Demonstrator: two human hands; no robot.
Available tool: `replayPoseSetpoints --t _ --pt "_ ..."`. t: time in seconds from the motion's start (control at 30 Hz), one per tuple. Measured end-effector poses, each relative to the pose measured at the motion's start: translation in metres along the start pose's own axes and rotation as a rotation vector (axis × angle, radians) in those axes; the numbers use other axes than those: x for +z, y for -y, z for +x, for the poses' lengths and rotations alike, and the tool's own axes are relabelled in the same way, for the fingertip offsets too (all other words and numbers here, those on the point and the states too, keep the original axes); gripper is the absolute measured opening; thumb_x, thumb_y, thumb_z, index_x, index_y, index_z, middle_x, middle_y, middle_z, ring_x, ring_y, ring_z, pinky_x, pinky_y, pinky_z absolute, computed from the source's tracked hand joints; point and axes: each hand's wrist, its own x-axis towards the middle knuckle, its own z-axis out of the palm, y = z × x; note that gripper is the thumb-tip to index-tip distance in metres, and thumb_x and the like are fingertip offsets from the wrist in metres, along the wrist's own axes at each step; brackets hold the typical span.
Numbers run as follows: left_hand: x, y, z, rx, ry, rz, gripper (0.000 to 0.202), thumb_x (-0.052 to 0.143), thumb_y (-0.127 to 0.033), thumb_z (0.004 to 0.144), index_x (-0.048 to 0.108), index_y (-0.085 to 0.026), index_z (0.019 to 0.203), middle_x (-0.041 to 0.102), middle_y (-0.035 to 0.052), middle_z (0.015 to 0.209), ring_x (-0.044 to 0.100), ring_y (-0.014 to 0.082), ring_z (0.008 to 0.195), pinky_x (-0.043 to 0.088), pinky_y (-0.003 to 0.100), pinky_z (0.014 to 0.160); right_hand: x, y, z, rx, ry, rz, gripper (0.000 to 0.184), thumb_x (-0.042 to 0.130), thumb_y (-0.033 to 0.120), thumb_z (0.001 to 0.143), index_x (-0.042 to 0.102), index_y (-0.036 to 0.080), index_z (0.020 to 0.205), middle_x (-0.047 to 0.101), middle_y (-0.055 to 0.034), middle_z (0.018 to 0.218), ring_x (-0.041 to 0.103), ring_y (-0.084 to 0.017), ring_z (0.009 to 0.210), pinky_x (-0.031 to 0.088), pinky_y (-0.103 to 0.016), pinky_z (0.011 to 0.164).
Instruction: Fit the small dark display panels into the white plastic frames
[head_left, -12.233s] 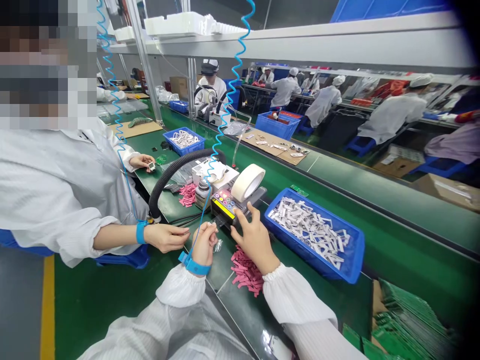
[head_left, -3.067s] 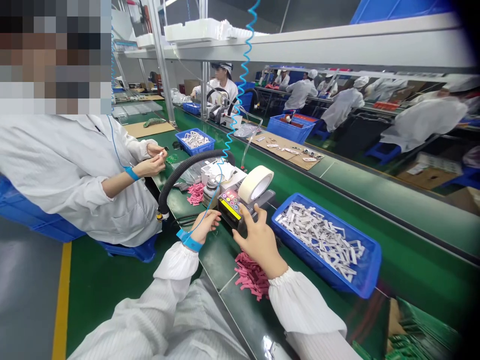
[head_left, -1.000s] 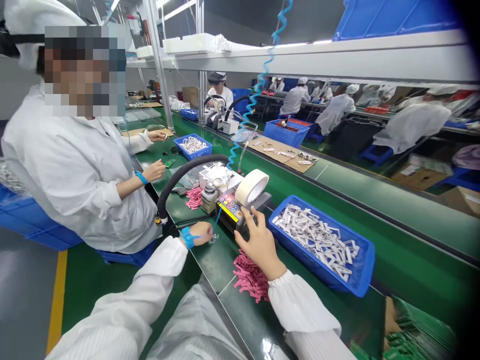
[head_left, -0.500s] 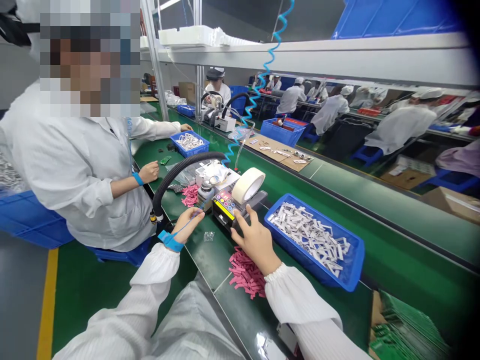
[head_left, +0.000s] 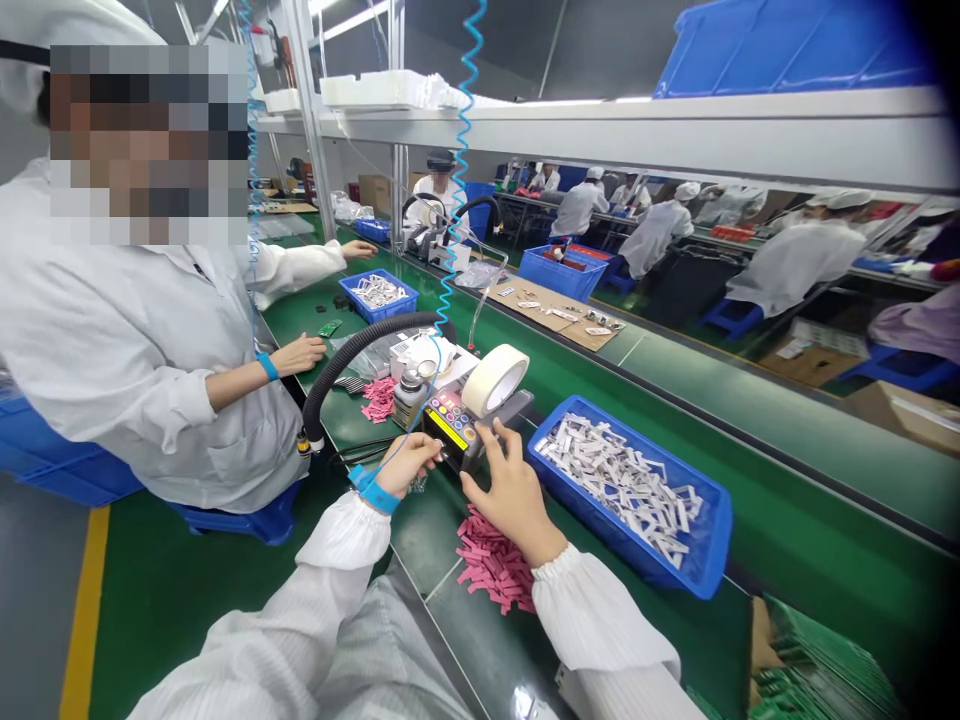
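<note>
Nearest, on the near side of the green conveyor belt (head_left: 442, 600), a loose heap of thin pink strips (head_left: 491, 575) lies just below the person's right hand (head_left: 514, 490), its fingers spread wide and arched, their tips (head_left: 496, 432) against the front of a black tape dispenser (head_left: 457, 440) with a yellow stripe and coloured buttons; it shows no held item. The left hand (head_left: 409, 465), with a blue wrist strap (head_left: 371, 492) above it, has its fingers drawn narrow toward the dispenser's front edge, and whether they pinch anything is too small to tell. A small clear piece (head_left: 416, 484) sits partly hidden just under that hand. A wide roll of cream masking tape (head_left: 495, 380) stands upright on the dispenser, beside a small bottle with a metal cap (head_left: 409, 405). Just right of the dispenser, a blue plastic tray (head_left: 720, 540) is heaped with white paper-like pieces (head_left: 619, 485), and a stack of green circuit boards (head_left: 817, 670) fills the bottom right corner, so as far as can be judged, plenty of pieces remain in both the tray and the pink heap. Farther along the belt, a black corrugated hose (head_left: 352, 360) arcs beside a smaller pink heap (head_left: 379, 400), and a co-worker's hand (head_left: 300, 352) rests near a small green board (head_left: 330, 328), short of a second blue tray (head_left: 379, 292)
</note>
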Motion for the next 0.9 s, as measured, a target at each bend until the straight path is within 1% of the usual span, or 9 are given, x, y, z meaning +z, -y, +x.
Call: replayPoseSetpoints --t 0.17,0.27,0.33,0.4,0.5,0.6,0.7,0.8,0.9 --pt "-0.041 -0.008 -0.033 -0.021 0.029 0.079 0.048 0.068 -0.061 0.056 0.052 -0.016 0.062 0.055 -0.0018 0.061 0.046 0.0065 0.052 0.033 0.019 0.048 -0.001 0.001 0.0 0.029 0.012 0.02 0.062 0.062 0.031 0.076 0.042 0.018 0.134 0.04 -0.0185 0.132 0.065 -0.026 0.087 0.058 -0.042 0.071" --pt "-0.069 -0.001 -0.056 -0.053 0.027 0.189 0.05 0.065 -0.064 0.059 0.052 -0.016 0.062 0.053 -0.0022 0.058 0.043 0.0063 0.049 0.032 0.02 0.047 0.002 0.001 0.0 0.046 0.013 0.036 0.062 0.062 0.032 0.077 0.043 0.018 0.134 0.038 -0.0193 0.133 0.064 -0.028 0.089 0.057 -0.043 0.071" --pt "-0.078 0.006 -0.063 -0.061 0.015 0.272 0.051 0.058 -0.067 0.063 0.051 -0.016 0.063 0.049 -0.0037 0.056 0.04 0.006 0.047 0.03 0.021 0.046 0.005 0.001 0.0 0.052 0.011 0.044 0.062 0.062 0.032 0.077 0.043 0.018 0.134 0.038 -0.0196 0.132 0.063 -0.03 0.094 0.057 -0.043 0.072" --pt "-0.077 0.012 -0.059 -0.052 0.017 0.368 0.05 0.053 -0.067 0.07 0.052 -0.017 0.065 0.046 -0.0049 0.054 0.039 0.0064 0.047 0.031 0.022 0.046 0.007 0.001 0.0 0.055 0.007 0.046 0.061 0.062 0.033 0.077 0.044 0.018 0.133 0.038 -0.0195 0.132 0.062 -0.03 0.096 0.057 -0.043 0.072" --pt "-0.059 0.019 -0.036 -0.033 0.038 0.551 0.039 0.057 -0.053 0.078 0.055 -0.015 0.068 0.05 -0.004 0.058 0.047 0.0086 0.054 0.04 0.023 0.054 0.006 0.001 0.0 0.054 -0.001 0.034 0.062 0.062 0.033 0.076 0.043 0.02 0.134 0.038 -0.0187 0.132 0.063 -0.029 0.094 0.057 -0.043 0.072" --pt "-0.034 0.02 -0.011 -0.052 0.025 0.751 0.026 0.06 -0.039 0.083 0.061 -0.014 0.082 0.062 0.0007 0.079 0.058 0.0127 0.073 0.049 0.03 0.069 0.004 0.001 0.0 0.042 -0.007 0.009 0.062 0.062 0.032 0.077 0.042 0.021 0.135 0.039 -0.0175 0.131 0.065 -0.026 0.09 0.057 -0.039 0.07" --pt "-0.02 0.018 0.0 -0.086 -0.039 0.894 0.026 0.056 -0.037 0.086 0.06 -0.015 0.101 0.063 0.0055 0.103 0.06 0.0171 0.091 0.051 0.038 0.081 0.001 0.001 -0.001 0.024 -0.008 -0.027 0.059 0.062 0.031 0.077 0.045 0.02 0.132 0.042 -0.0174 0.131 0.066 -0.024 0.086 0.057 -0.036 0.069" --pt "-0.02 0.014 -0.003 -0.069 -0.115 0.948 0.032 0.059 -0.04 0.084 0.059 -0.014 0.103 0.061 0.0078 0.106 0.059 0.0204 0.097 0.049 0.042 0.086 0.002 0.0 -0.001 0.01 -0.006 -0.072 0.054 0.063 0.032 0.078 0.05 0.021 0.129 0.042 -0.0182 0.134 0.066 -0.023 0.081 0.057 -0.036 0.067" --pt "-0.028 0.01 -0.01 0.013 -0.152 0.899 0.04 0.068 -0.049 0.072 0.059 -0.014 0.092 0.063 0.008 0.093 0.059 0.0236 0.092 0.046 0.039 0.082 0.004 0.0 -0.002 0.0 -0.002 -0.116 0.049 0.061 0.032 0.08 0.053 0.023 0.128 0.042 -0.0193 0.136 0.067 -0.023 0.076 0.056 -0.035 0.063"
